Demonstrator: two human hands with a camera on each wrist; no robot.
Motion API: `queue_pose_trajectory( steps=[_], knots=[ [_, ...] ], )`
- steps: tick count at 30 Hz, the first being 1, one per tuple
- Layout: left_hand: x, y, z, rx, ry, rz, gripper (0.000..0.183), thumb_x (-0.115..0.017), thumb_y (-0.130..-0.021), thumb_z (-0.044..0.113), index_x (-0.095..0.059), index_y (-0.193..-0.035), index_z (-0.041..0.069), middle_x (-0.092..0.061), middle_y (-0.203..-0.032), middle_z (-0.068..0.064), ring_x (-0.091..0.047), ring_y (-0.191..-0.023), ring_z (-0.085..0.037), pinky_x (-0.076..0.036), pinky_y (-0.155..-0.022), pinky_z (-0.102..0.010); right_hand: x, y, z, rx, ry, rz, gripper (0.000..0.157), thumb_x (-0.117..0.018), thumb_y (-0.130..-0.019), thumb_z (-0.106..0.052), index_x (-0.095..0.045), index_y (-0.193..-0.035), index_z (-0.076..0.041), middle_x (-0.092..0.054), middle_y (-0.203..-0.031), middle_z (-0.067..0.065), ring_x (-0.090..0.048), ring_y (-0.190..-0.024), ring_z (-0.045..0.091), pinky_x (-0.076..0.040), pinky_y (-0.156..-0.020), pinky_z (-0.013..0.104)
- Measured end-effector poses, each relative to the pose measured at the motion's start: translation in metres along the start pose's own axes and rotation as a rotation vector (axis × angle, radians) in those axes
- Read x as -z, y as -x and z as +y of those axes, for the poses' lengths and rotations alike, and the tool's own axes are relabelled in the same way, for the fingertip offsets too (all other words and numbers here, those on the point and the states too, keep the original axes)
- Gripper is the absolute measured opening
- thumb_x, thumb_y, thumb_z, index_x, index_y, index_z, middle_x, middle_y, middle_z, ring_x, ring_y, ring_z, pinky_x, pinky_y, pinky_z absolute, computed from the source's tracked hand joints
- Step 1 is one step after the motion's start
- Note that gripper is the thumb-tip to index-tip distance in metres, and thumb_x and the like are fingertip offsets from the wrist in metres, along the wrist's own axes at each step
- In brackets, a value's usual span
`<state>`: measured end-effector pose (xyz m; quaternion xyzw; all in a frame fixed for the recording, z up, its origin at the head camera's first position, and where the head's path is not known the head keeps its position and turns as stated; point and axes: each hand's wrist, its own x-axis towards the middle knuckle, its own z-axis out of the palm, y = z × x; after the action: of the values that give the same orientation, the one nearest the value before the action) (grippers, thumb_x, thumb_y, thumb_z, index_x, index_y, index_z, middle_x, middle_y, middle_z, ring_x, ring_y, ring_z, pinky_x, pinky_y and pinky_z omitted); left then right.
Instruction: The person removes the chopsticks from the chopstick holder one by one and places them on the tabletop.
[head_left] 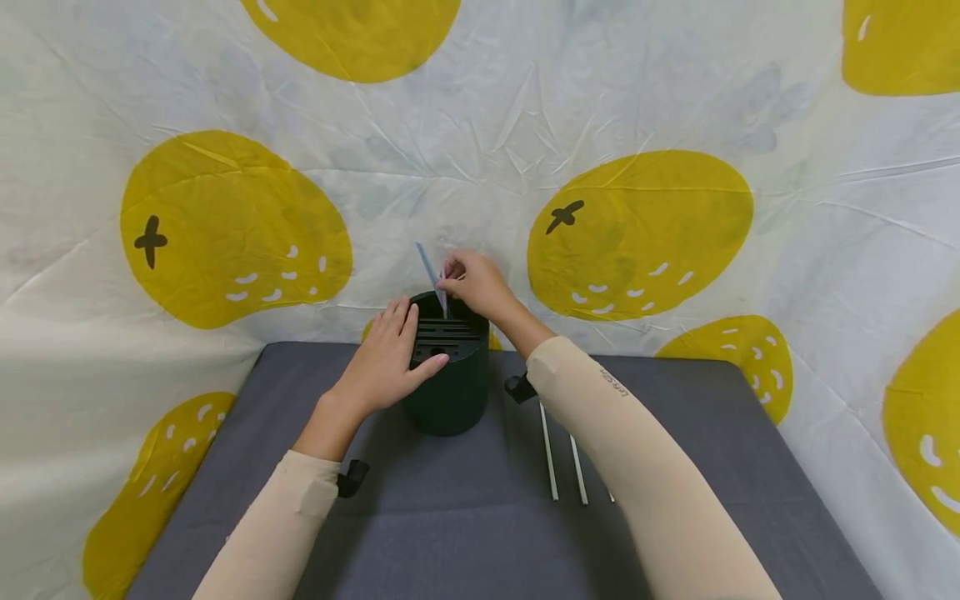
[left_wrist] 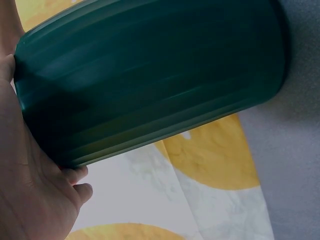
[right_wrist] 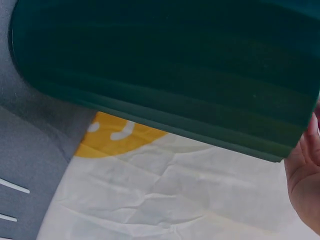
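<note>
A dark green container (head_left: pixel 446 400) with a slotted black insert (head_left: pixel 444 333) across its top stands near the table's back edge. My left hand (head_left: pixel 382 354) rests on its left rim, fingers stretched toward the back and thumb lying over the front edge. From the right, my right hand (head_left: pixel 474 285) pinches a thin pinkish strip (head_left: pixel 444 307) above the open back part; its lower end is hidden inside. Beside it a thin blue strip (head_left: pixel 427 262) rises from the container and leans left. In the left wrist view, fingertips (left_wrist: pixel 82 192) show past the rim of the container (left_wrist: pixel 150 75).
Several thin white sticks (head_left: pixel 550 458) lie on the grey-covered table (head_left: pixel 450 517), right of the container and partly under my right forearm. A white cloth (head_left: pixel 465 125) printed with yellow fruit hangs right behind the table.
</note>
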<state>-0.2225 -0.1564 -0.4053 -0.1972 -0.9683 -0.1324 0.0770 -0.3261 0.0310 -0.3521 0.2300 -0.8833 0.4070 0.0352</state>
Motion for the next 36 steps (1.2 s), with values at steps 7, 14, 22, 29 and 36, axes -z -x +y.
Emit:
queue_pose_trajectory(
  steps=[7,14,22,29,36],
  knots=[
    [0.000,0.001,0.000,0.000,0.007,0.007,0.102,-0.029,-0.089,0.078,-0.009,-0.155,0.004,0.002,-0.163,-0.013,-0.001,-0.151,-0.035,-0.010,-0.121,-0.057,0.008,0.007,-0.002,0.064,-0.083,0.121,0.018,-0.070,-0.089,-0.026,-0.059,-0.094,-0.014,-0.064,-0.090,0.002,-0.064,-0.078,0.015,-0.057,-0.070,0.027],
    [0.001,0.003,-0.001,0.011,0.008,0.006,0.103,-0.028,-0.088,0.079,-0.010,-0.155,0.004,0.002,-0.163,-0.013,-0.001,-0.151,-0.035,-0.010,-0.121,-0.057,0.020,0.013,-0.009,0.173,-0.286,0.248,0.019,-0.071,-0.088,-0.021,-0.060,-0.096,-0.008,-0.063,-0.088,0.006,-0.067,-0.077,0.020,-0.060,-0.070,0.027],
    [0.002,0.003,-0.003,0.019,-0.013,0.007,0.103,-0.026,-0.087,0.080,-0.008,-0.156,0.005,0.002,-0.163,-0.013,-0.001,-0.151,-0.035,-0.011,-0.121,-0.057,0.046,0.023,-0.030,0.277,-0.523,0.433,0.025,-0.073,-0.086,-0.008,-0.057,-0.099,0.007,-0.062,-0.082,0.008,-0.065,-0.075,0.029,-0.060,-0.069,0.030],
    [0.003,0.003,-0.002,0.023,-0.005,-0.001,0.103,-0.026,-0.087,0.080,-0.008,-0.156,0.006,0.003,-0.163,-0.011,0.002,-0.152,-0.032,-0.009,-0.121,-0.055,0.074,0.038,-0.052,0.344,-0.689,0.556,0.019,-0.071,-0.084,0.001,-0.059,-0.095,0.009,-0.064,-0.080,0.005,-0.065,-0.071,0.027,-0.060,-0.067,0.031],
    [0.005,0.003,0.000,0.026,-0.013,-0.002,0.102,-0.025,-0.088,0.080,-0.009,-0.156,0.006,0.002,-0.164,-0.011,-0.001,-0.152,-0.033,-0.010,-0.122,-0.053,0.104,0.053,-0.038,0.345,-0.791,0.581,0.013,-0.071,-0.084,0.001,-0.062,-0.092,-0.001,-0.061,-0.081,0.007,-0.063,-0.066,0.020,-0.060,-0.063,0.029]
  ],
)
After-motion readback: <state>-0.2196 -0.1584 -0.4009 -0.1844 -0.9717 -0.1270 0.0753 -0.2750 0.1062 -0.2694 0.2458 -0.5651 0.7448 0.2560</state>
